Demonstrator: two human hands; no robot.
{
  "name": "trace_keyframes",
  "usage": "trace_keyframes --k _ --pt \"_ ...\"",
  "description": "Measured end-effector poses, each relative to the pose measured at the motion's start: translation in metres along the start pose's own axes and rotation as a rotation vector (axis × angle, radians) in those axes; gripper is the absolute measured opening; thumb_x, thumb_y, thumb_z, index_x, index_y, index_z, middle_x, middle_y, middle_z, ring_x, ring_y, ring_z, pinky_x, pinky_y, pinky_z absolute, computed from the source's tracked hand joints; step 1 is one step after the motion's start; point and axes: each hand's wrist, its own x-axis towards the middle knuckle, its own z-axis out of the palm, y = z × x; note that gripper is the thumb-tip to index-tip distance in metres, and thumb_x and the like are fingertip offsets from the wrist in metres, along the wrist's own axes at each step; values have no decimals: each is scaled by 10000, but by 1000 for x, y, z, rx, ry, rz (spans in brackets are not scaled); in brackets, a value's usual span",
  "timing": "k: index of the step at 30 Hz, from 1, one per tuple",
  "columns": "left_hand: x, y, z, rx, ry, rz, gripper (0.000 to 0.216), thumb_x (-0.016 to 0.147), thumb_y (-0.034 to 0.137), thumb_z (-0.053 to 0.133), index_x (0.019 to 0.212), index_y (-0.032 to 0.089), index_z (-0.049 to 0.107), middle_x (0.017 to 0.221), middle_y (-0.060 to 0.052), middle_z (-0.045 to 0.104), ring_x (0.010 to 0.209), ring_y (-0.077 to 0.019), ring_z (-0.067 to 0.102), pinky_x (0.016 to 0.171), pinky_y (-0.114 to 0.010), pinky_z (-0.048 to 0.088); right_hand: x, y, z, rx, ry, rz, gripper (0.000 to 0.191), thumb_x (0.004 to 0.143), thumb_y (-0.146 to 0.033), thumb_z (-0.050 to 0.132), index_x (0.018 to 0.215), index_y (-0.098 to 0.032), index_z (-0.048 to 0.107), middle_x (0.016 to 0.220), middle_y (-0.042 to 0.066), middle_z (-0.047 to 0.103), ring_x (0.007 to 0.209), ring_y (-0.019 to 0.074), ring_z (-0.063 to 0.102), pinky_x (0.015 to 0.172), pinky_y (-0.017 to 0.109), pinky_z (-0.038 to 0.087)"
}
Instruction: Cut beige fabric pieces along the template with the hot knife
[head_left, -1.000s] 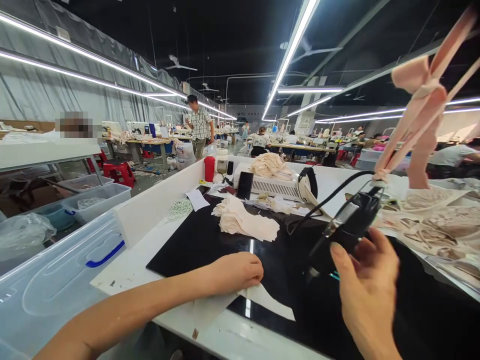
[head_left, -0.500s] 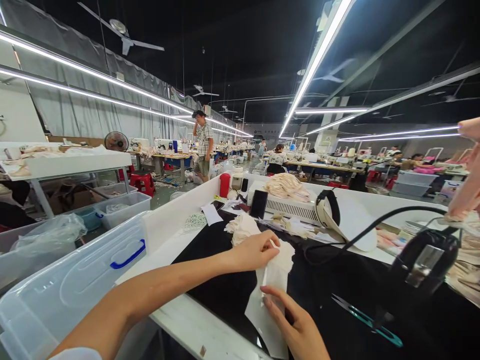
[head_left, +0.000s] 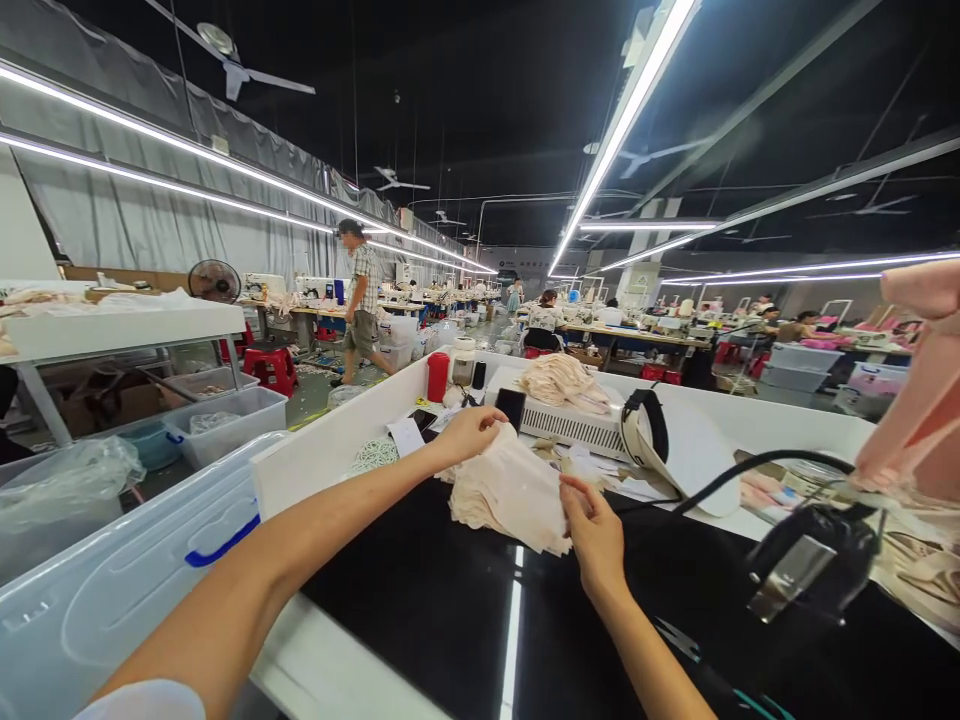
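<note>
A cream fabric piece [head_left: 517, 480] is spread between my hands, lying over a stack of similar cut pieces [head_left: 476, 505] whose uneven layers show along the lower left edge. My left hand [head_left: 469, 436] pinches its far upper corner, the thumb and fingers closed together. At the right edge, my right hand [head_left: 595, 528] holds the cloth between thumb and fingers. The stack rests on a glossy black tabletop [head_left: 420, 610]. Nearer to me on the right lie thread snips [head_left: 679, 640] with teal handles, partly hidden behind my right forearm.
A black machine head [head_left: 814, 560] with a cable stands at the right, beside hanging pink cloth [head_left: 915, 370]. Behind are a phone [head_left: 511, 408], a fabric pile [head_left: 566, 380] and a red container [head_left: 438, 377]. A lidded plastic bin [head_left: 150, 560] borders the left. A person [head_left: 362, 300] walks beyond.
Both hands have moved away from me, and the cream piece now lies over the stack instead of nearer the front edge. The distant person has moved left; my view has shifted slightly.
</note>
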Motion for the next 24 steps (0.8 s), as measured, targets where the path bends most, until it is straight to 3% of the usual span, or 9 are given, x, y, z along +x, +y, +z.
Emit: trace_keyframes --k 4,6,10,14,18,21,24 --pt "0 -18 8 38 -7 1 344 880 119 528 1130 174 758 1090 -46 749 964 -203 662 907 -291 502 16 14 8 -106 26 -42 535 855 -581 527 1156 -189 731 529 -49 509 493 178 499 534 291 420" --pt "-5 -29 16 54 -22 -19 358 880 103 521 1144 161 755 1156 -69 743 1018 -219 665 962 -317 501 23 22 12 -174 22 -70 526 863 -578 499 1129 -194 741 545 -31 551 527 194 535 570 301 438" --pt "-19 -45 34 75 -71 -96 364 861 62 528 1126 139 766 1175 -93 744 1057 -232 672 1022 -346 494 33 36 15 -314 -33 -146 470 845 -528 457 1011 -212 763 772 60 730 720 250 653 701 350 493" --pt "-26 -55 42 53 -105 -183 292 919 104 571 1121 178 768 1174 -57 744 1077 -200 670 1037 -326 499 25 40 15 -445 -129 -277 403 810 -488 505 934 -233 791 1002 119 759 969 322 660 906 451 479" --pt "-26 -73 25 22 -102 -323 258 1017 303 626 1229 165 678 1147 -64 710 968 -192 694 894 -379 589 -1 38 18 -533 -78 -413 488 917 -530 442 1103 -226 776 1230 157 695 1170 389 568 1007 557 416" --pt "-30 -96 -3 60 -69 -476 334 1026 384 634 1264 150 630 1189 -90 676 987 -208 691 854 -400 612 -19 39 27 -542 -50 -616 472 1015 -523 390 1109 -234 752 1171 133 712 1085 344 613 975 528 452" --pt "-38 -115 -26 141 -18 -616 359 1016 372 648 1302 158 613 1275 -106 645 1080 -238 672 920 -445 596 -28 41 36 -476 -120 -726 428 1055 -479 392 1090 -213 726 1104 139 722 1009 314 649 910 494 496"
